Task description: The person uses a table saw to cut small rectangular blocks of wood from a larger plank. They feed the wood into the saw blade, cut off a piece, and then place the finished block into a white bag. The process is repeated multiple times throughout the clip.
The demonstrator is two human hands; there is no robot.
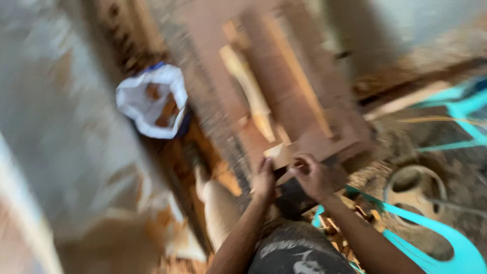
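Observation:
The view is heavily motion-blurred. My left hand [264,180] and my right hand [315,176] meet at the near end of a stack of brown wooden boards [284,96]. Both sets of fingers close around a small pale wooden piece [280,155] lying at the boards' near edge. A light, narrow strip of wood [249,89] lies lengthwise on the boards farther away. My forearms reach in from the bottom of the frame, over dark clothing with a pale print [299,251].
A white plastic bag [152,101] with brown pieces inside sits to the left of the boards. A turquoise plastic chair frame [446,243] stands at the right, over a round ring-shaped object [413,185]. Wood chips litter the ground near my knees. A pale wall fills the left.

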